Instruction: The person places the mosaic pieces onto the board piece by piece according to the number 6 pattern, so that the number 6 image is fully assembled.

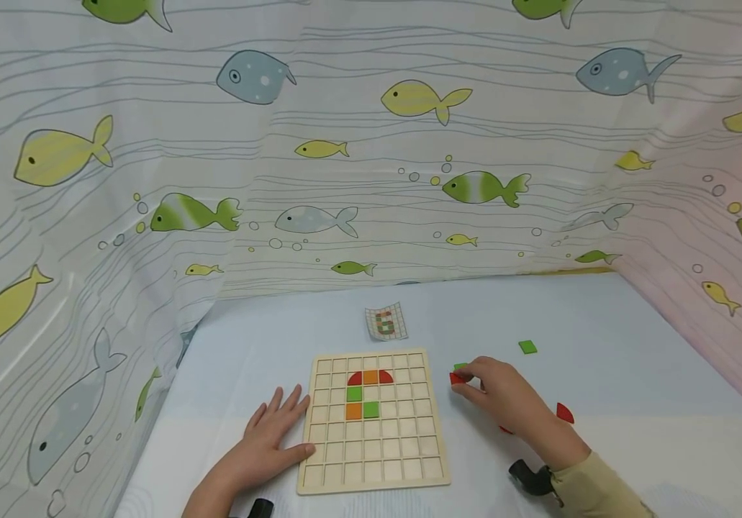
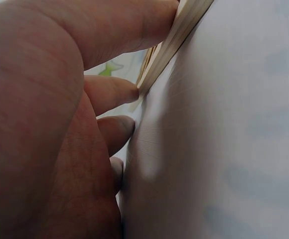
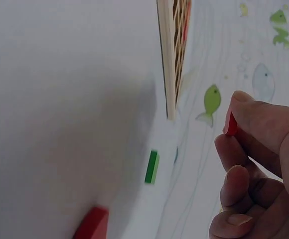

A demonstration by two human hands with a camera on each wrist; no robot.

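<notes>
A wooden grid board (image 1: 403, 450) lies on the table with red, orange and green tiles set in some of its upper and middle squares. At its left edge rests my left hand (image 1: 270, 442), fingers spread, thumb and index finger touching the board's side (image 2: 159, 59). To the right of the board my right hand (image 1: 507, 396) pinches a red tile (image 3: 230, 123) between thumb and index finger, above the table. A green tile (image 1: 460, 367) shows just behind those fingertips. Under and beside the right wrist lie red quarter-round tiles (image 1: 564, 413), one mostly hidden by the hand.
A small pattern card (image 1: 386, 322) with a coloured grid figure lies beyond the board. Farther right on the table is another green tile (image 1: 527, 347). Fish-printed cloth (image 1: 358, 180) hangs around the back and sides of the table.
</notes>
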